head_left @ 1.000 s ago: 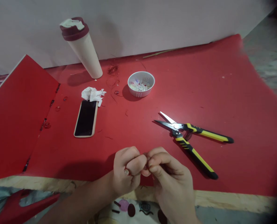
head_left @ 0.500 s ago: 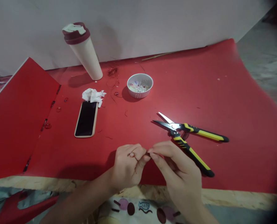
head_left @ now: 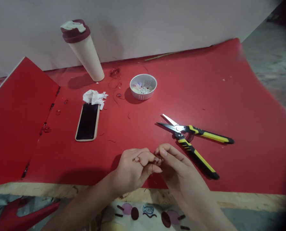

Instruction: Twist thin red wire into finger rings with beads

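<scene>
1. Work in hand: the right hand pinches a short end of fine red wire between thumb and fingertips, grip clenched on it. The wire end sits at the fingertips of the left hand.
2. Left hand: fingers curled, grip closed. A small wire ring sits on one finger; whether the fingers also clamp the wire cannot be told.
3. Next move: the pinched end calls for continued finger control at that ring.
4. Within reach, right: spring-loaded snips, yellow-and-black handles, lying open on the red-covered bench.
5. Mid-bench: a smartphone, crumpled tissue, a white perforated bowl of beads, and scattered wire scraps.
6. Far: a cream bottle, a hinged red board, a pale wall.
</scene>
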A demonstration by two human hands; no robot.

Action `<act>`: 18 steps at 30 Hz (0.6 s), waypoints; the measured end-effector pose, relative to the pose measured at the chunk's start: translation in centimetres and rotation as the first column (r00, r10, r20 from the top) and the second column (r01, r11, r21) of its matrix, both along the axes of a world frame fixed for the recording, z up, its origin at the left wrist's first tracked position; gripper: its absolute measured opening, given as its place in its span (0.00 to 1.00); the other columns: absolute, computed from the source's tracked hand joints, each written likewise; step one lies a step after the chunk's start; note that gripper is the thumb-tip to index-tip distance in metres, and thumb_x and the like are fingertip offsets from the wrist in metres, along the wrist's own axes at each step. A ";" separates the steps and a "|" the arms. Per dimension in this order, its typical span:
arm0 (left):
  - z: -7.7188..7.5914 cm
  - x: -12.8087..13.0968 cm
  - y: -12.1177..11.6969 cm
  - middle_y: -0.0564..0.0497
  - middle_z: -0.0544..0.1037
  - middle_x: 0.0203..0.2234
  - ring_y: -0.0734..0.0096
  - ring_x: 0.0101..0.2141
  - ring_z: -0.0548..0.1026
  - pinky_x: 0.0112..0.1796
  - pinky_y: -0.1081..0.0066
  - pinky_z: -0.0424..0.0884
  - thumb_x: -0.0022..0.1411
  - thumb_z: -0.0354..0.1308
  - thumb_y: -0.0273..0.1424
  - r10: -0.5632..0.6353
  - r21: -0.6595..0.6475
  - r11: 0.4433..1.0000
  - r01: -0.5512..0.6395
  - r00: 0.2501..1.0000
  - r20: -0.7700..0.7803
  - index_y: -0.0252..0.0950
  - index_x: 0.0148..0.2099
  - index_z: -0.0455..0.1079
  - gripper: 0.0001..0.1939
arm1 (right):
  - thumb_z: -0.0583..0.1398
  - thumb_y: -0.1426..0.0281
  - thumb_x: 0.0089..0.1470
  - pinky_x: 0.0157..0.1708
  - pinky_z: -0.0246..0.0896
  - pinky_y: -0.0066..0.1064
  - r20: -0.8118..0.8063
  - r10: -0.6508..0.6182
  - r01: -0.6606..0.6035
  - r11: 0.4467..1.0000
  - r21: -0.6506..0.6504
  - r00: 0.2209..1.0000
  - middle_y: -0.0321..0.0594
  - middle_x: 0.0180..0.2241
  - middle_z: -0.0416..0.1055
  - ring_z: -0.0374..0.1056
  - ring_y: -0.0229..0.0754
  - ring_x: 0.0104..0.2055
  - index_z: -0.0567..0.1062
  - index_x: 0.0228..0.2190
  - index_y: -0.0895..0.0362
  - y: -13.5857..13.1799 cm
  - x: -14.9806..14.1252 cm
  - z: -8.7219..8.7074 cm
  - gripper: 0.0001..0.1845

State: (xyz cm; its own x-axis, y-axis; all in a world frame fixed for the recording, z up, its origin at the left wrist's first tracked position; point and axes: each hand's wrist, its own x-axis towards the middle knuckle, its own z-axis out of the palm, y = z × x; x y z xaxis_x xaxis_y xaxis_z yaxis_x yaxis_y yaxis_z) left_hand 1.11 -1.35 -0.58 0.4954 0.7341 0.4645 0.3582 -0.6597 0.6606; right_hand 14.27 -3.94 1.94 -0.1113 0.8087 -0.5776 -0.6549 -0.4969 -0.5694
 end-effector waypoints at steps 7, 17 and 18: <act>0.4 -0.4 -0.2 0.56 0.63 0.19 0.78 0.21 0.63 0.25 0.76 0.59 0.66 0.45 0.31 -0.024 -0.374 0.926 0.053 0.996 0.082 0.37 0.27 0.55 0.13 | 0.67 0.68 0.44 0.31 0.63 0.24 0.277 0.001 -0.067 0.971 0.231 0.961 0.34 0.27 0.70 0.65 0.35 0.31 0.77 0.28 0.51 -0.3 0.8 -0.9 0.05; 0.9 -0.3 -0.2 0.54 0.66 0.23 0.77 0.23 0.63 0.28 0.74 0.61 0.67 0.42 0.35 0.000 -0.692 0.704 0.161 0.974 0.226 0.37 0.30 0.59 0.14 | 0.68 0.67 0.41 0.29 0.66 0.26 0.280 -0.009 -0.040 0.985 0.170 0.960 0.34 0.23 0.74 0.67 0.34 0.25 0.79 0.24 0.52 0.1 0.8 -0.6 0.04; 0.9 -0.3 -0.3 0.54 0.66 0.22 0.77 0.23 0.63 0.28 0.74 0.61 0.67 0.41 0.36 0.009 -0.701 0.697 0.153 0.975 0.222 0.37 0.30 0.59 0.14 | 0.68 0.68 0.41 0.29 0.66 0.25 0.258 -0.013 -0.030 0.987 0.160 0.966 0.34 0.23 0.73 0.66 0.33 0.25 0.79 0.23 0.52 0.1 0.7 -0.6 0.03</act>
